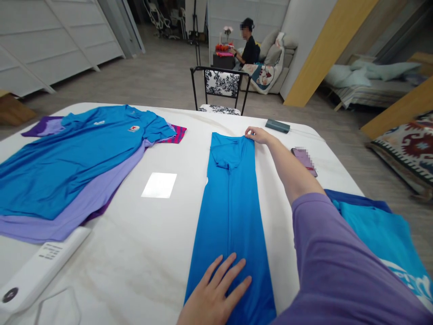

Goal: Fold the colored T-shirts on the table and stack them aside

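Purple sleeve (341,262) nearest the camera — the right hand (259,135) beyond it pinches the far right corner of the folded blue shirt (241,216), laid in a long strip on the white table (135,262). Left hand (214,293) spread flat on its near part, gripping nothing. Too hard a corner tug could skew the folds — slick-looking cloth might slide if pressed lightly.

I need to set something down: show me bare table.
The widest bare patch of table lies between the long white object and the folded blue shirt. A narrower strip runs between that shirt and the purple sleeve. It's crowded left, under the spread shirts, and right, by the phone and turquoise garment.
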{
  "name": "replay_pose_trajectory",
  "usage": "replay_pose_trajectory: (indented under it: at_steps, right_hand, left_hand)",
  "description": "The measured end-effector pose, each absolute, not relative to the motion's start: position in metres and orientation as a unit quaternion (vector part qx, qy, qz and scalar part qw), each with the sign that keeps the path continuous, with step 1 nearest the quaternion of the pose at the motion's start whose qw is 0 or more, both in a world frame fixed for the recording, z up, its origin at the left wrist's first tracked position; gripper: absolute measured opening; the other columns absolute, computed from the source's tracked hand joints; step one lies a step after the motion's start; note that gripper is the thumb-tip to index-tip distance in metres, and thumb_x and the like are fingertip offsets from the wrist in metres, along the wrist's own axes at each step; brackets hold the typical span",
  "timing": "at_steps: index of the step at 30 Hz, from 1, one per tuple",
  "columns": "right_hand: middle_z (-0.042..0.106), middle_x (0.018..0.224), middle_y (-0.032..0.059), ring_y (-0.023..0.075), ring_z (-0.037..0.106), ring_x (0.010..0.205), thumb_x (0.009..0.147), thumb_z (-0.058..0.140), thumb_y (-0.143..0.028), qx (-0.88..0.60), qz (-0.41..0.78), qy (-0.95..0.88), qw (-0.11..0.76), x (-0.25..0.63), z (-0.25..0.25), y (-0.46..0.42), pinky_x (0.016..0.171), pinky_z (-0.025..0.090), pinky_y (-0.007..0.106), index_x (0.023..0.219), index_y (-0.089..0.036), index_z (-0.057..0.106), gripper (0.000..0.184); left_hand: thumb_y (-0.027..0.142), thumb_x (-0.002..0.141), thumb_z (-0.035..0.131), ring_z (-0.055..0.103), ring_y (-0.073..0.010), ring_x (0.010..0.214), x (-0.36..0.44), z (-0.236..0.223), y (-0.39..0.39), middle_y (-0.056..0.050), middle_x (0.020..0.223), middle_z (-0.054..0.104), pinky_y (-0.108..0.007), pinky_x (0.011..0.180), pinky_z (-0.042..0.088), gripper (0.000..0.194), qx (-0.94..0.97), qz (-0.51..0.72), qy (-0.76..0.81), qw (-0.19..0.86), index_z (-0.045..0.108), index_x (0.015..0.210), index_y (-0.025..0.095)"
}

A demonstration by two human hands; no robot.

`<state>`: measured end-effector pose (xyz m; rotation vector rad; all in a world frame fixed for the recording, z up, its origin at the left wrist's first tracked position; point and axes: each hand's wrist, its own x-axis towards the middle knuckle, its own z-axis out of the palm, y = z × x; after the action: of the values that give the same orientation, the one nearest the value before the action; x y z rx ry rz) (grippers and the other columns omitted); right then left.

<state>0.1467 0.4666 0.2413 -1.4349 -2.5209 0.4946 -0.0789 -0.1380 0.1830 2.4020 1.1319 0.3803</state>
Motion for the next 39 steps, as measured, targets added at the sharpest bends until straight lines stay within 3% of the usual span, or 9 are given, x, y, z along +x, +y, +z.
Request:
replay_pose_trajectory:
  at_steps: [7,13,18,23,27,30,34,36,39]
  right_hand:
    - [0.070,0.140,0.0166,0.0340,0.065,0.130,0.112,0.061,-0.041,-0.499,0.031,-0.844,0.193,0.106,0.242,0.407,0.117,0.050,0.047,0.136,-0.020,0.078,0.036]
    - [0.084,0.117,0.0070,0.0270,0.077,0.109,0.110,0.070,-0.059,-0.426,0.173,-0.887,0.053,0.060,0.238,0.295,0.096,0.056,0.033,0.118,-0.025,0.082,0.037]
    - [0.084,0.131,0.0084,0.0239,0.078,0.118,0.117,0.057,-0.049,-0.378,0.263,-0.881,0.109,0.057,0.239,0.242,0.105,0.058,0.033,0.135,-0.021,0.079,0.040]
    - [0.046,0.182,0.0132,0.0377,0.041,0.172,0.116,0.051,-0.061,-0.433,0.161,-0.885,0.057,0.069,0.229,0.199,0.142,0.031,0.059,0.173,-0.022,0.056,0.070]
    - [0.025,0.191,0.0072,0.0335,0.017,0.181,0.117,0.041,-0.064,-0.414,0.147,-0.894,0.089,0.078,0.232,0.155,0.148,0.010,0.062,0.185,-0.025,0.036,0.078]
    - [0.033,0.189,0.0097,0.0325,0.026,0.179,0.120,0.035,-0.063,-0.414,0.151,-0.879,0.183,0.101,0.246,0.103,0.148,0.015,0.060,0.183,-0.022,0.040,0.075]
    - [0.061,0.170,0.0115,0.0307,0.057,0.160,0.121,0.038,-0.065,-0.358,0.197,-0.884,0.227,0.164,0.258,-0.002,0.140,0.040,0.057,0.171,-0.026,0.057,0.066]
    - [0.063,0.169,0.0104,0.0303,0.060,0.158,0.119,0.047,-0.065,-0.322,0.204,-0.899,0.213,0.198,0.257,-0.060,0.135,0.046,0.055,0.170,-0.030,0.057,0.063]
    - [0.053,0.178,0.0106,0.0327,0.053,0.164,0.107,0.071,-0.072,-0.293,0.168,-0.928,0.157,0.236,0.241,-0.134,0.141,0.038,0.059,0.178,-0.032,0.046,0.085]
  left_hand:
    - [0.063,0.096,0.078,0.035,-0.0439,0.175,-0.079,0.198,-0.140,0.003,0.191,0.020,-0.074,0.139,0.045,0.109,0.863,0.111,0.410,0.274,0.018,0.186,0.048]
    - [0.061,0.093,0.078,0.033,-0.0405,0.177,-0.072,0.218,-0.149,0.004,0.192,0.025,-0.070,0.145,0.037,0.096,0.849,0.136,0.448,0.247,0.041,0.180,0.044]
    - [0.070,0.096,0.070,0.030,-0.0361,0.178,-0.071,0.214,-0.153,0.006,0.192,0.025,-0.067,0.146,0.037,0.090,0.863,0.135,0.443,0.200,0.044,0.179,0.044]
    - [0.070,0.098,0.068,0.029,-0.0345,0.179,-0.071,0.206,-0.159,0.003,0.191,0.030,-0.064,0.147,0.035,0.087,0.873,0.151,0.438,0.151,0.047,0.178,0.042]
    - [0.067,0.101,0.069,0.033,-0.0361,0.177,-0.067,0.204,-0.160,-0.004,0.189,0.036,-0.064,0.145,0.035,0.083,0.884,0.166,0.425,0.105,0.051,0.176,0.035]
    - [0.063,0.105,0.068,0.040,-0.0365,0.174,-0.064,0.212,-0.165,-0.012,0.183,0.047,-0.063,0.144,0.034,0.074,0.892,0.182,0.407,0.074,0.060,0.168,0.026]
    - [0.051,0.111,0.066,0.057,-0.0324,0.161,-0.075,0.231,-0.188,-0.014,0.166,0.066,-0.056,0.138,0.041,0.054,0.882,0.243,0.398,0.069,0.069,0.157,0.023]
    - [0.053,0.109,0.069,0.059,-0.0336,0.159,-0.093,0.236,-0.205,-0.014,0.164,0.067,-0.055,0.135,0.045,0.058,0.864,0.264,0.422,0.082,0.066,0.159,0.025]
    - [0.062,0.103,0.076,0.048,-0.0383,0.168,-0.127,0.226,-0.226,-0.015,0.176,0.056,-0.058,0.138,0.041,0.079,0.861,0.235,0.443,0.083,0.056,0.170,0.026]
